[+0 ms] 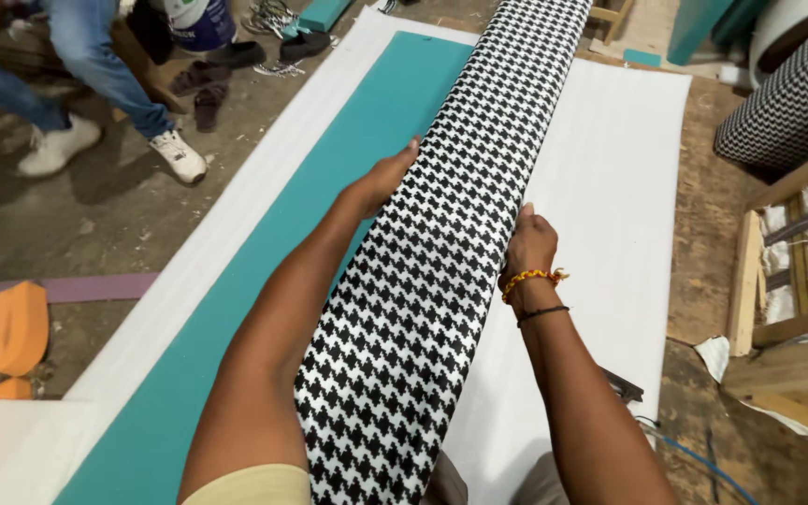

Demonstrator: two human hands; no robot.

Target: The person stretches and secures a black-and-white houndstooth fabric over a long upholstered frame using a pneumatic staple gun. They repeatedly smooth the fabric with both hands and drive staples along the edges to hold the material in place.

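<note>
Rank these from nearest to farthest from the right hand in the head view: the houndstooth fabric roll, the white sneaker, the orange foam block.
Measured from the right hand:
1. Houndstooth fabric roll: touching it, along the hand's left side.
2. White sneaker: far to the left, beyond the teal strip, on the floor.
3. Orange foam block: farthest, at the left edge of the view.

This is an upholstery workshop, shown by the bare wooden furniture frame (792, 281) at three o'clock, a second patterned fabric roll (792, 103) at two o'clock, orange foam offcuts (16, 327) at nine o'clock, and white padding sheet (610, 215) spread across the dusty floor (67, 234).
</note>
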